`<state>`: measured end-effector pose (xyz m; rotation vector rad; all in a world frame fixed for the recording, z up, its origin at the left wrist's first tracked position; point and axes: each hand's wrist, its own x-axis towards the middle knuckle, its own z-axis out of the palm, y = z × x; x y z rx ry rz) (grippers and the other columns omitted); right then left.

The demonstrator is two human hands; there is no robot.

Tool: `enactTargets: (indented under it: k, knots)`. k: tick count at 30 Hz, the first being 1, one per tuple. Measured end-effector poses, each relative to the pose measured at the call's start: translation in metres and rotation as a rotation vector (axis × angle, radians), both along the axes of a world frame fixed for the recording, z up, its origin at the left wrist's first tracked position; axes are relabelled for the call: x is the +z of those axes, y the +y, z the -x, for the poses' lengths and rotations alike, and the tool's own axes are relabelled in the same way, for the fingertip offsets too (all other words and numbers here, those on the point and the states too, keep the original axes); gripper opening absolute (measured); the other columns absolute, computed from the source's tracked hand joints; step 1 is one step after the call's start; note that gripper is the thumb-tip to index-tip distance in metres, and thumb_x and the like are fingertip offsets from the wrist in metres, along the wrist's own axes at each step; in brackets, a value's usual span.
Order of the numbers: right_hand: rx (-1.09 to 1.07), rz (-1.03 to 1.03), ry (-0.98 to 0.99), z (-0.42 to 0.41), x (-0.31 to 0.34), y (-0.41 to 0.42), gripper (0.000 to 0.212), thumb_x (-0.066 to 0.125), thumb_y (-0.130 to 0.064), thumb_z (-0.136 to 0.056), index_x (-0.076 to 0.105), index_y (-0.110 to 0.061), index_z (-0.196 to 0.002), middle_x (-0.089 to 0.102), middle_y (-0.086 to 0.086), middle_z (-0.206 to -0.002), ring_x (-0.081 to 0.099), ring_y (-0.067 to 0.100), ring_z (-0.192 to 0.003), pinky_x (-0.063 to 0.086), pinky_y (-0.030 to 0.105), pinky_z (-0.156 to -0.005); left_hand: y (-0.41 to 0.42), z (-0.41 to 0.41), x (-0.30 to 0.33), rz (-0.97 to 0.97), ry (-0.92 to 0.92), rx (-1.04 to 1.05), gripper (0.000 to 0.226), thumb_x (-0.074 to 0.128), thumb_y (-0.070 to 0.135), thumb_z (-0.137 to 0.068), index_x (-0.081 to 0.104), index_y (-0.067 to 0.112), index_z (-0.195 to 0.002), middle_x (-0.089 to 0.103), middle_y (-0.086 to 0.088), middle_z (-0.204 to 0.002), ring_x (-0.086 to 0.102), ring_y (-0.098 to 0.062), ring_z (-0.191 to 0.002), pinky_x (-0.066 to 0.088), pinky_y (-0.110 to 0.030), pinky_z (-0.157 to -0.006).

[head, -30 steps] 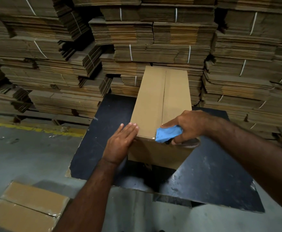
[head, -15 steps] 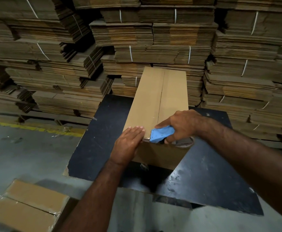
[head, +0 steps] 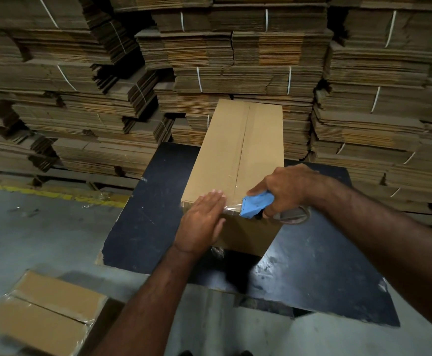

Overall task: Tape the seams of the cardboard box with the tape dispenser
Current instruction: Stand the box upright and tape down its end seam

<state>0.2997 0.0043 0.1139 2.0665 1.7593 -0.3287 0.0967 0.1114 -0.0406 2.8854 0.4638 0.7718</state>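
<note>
1. One cardboard box [head: 238,150] lies lengthwise on the black table [head: 153,201], its near end set back from the table's near edge; bare table on both sides
2. Left hand [head: 202,222] flat, fingers straight, pressing clear tape at the box's near top edge
3. Right hand [head: 284,191] grips the blue tape dispenser [head: 254,205] at that edge, beside the centre seam
4. One taped box [head: 43,314] on the floor, lower left; its contents not visible

Left arm: I see it reaching up from bottom centre, forearm bare, wrist straight.
Left hand [head: 202,219]: flat, palm down, fingers straight and together, pressing on the near top edge of the cardboard box [head: 238,150].
Right arm: it comes in from the right, forearm bare, angled toward the left.
Right hand [head: 285,190]: my grip is curled round the blue tape dispenser [head: 254,205], index finger stretched along its top.
</note>
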Motion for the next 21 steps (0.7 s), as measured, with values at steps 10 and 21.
enactTargets:
  k: [10, 21]
  knots:
    - [0.048, -0.085, -0.010, -0.004, -0.001, -0.017, 0.074, 0.056, -0.074, -0.075, 0.033, -0.055, -0.143, 0.066, -0.012, -0.114, 0.059, 0.013, -0.099, 0.053, 0.032, -0.073, -0.015, -0.023, -0.008, -0.053, -0.112, -0.009, 0.036, 0.065, 0.024, -0.089, 0.067, 0.011, -0.122, 0.067, -0.006, -0.128, 0.063, -0.022, -0.118, 0.043, -0.036, -0.105]
    - [0.011, -0.046, -0.080, -0.020, 0.005, -0.049, 0.070, 0.058, -0.067, -0.072, 0.042, -0.053, -0.139, 0.064, -0.010, -0.113, 0.056, 0.011, -0.092, 0.046, 0.029, -0.070, -0.025, -0.024, -0.004, -0.027, -0.046, 0.050, 0.042, 0.068, 0.023, -0.086, 0.063, 0.010, -0.126, 0.064, -0.008, -0.133, 0.059, -0.024, -0.125, 0.042, -0.040, -0.110]
